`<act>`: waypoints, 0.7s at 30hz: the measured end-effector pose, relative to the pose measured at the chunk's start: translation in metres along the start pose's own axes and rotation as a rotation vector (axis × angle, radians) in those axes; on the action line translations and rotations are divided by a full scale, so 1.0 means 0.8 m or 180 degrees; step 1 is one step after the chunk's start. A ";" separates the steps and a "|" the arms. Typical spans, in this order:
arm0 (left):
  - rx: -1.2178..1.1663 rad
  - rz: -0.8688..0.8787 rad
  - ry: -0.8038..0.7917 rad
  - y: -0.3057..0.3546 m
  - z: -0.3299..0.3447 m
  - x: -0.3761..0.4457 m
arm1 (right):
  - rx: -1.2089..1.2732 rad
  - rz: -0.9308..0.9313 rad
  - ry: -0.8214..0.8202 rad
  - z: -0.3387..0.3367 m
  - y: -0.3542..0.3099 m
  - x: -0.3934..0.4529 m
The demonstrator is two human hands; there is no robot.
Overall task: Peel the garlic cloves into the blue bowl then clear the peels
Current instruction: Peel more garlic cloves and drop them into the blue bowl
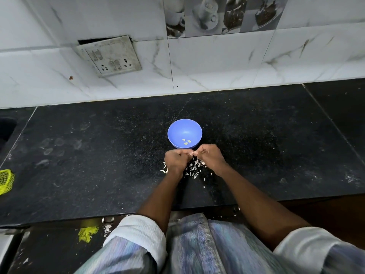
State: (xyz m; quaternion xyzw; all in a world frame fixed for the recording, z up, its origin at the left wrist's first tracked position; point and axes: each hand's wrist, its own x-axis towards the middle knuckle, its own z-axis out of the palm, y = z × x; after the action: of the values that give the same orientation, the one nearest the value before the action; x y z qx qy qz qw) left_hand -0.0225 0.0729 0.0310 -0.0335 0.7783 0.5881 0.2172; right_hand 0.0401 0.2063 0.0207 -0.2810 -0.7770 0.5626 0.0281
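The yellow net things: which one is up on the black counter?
The yellow net at the counter's far left edge. The other yellow scrap lies lower down, below the counter's front edge.

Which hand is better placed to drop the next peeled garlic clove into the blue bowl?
Probably the right hand. Both hands pinch the garlic clove just short of the blue bowl, but the right one's fingers sit nearer the rim. The left hand is nearly as close.

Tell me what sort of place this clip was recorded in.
Most likely a home kitchen: a dark stone counter against a marble-look tiled wall with a switch-and-socket plate, and both hands peeling garlic beside a blue bowl.
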 end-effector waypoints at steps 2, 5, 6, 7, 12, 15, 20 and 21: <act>0.0742 0.0860 -0.0017 -0.005 -0.006 0.003 | 0.0568 0.0539 -0.0233 -0.001 -0.003 0.003; 0.1396 0.1674 -0.0049 -0.012 -0.012 0.009 | 0.1070 0.0974 -0.0593 -0.006 -0.011 0.004; 0.1624 0.1886 -0.0042 -0.016 -0.013 0.011 | 0.1160 0.1115 -0.0692 -0.007 -0.011 0.003; 0.1855 0.2055 -0.0033 -0.019 -0.014 0.010 | 0.1183 0.1209 -0.0753 -0.008 -0.011 0.002; 0.1374 0.0872 0.0059 -0.009 -0.004 0.007 | -0.0357 -0.0321 -0.0093 0.001 0.003 0.002; -0.0284 -0.0837 0.0017 0.013 0.008 0.012 | -0.0735 -0.1051 0.0186 0.002 0.001 0.010; -0.0228 -0.0422 -0.0113 -0.001 0.004 0.010 | -0.0222 -0.0353 -0.0121 0.005 0.005 0.017; 0.0003 -0.0172 -0.0049 -0.006 0.002 0.012 | -0.0098 -0.0255 -0.0167 0.005 0.007 0.017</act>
State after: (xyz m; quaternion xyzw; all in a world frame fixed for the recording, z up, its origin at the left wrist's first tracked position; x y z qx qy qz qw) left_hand -0.0292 0.0749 0.0225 -0.0498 0.7757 0.5819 0.2391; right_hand 0.0299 0.2106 0.0107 -0.2352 -0.7966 0.5562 0.0259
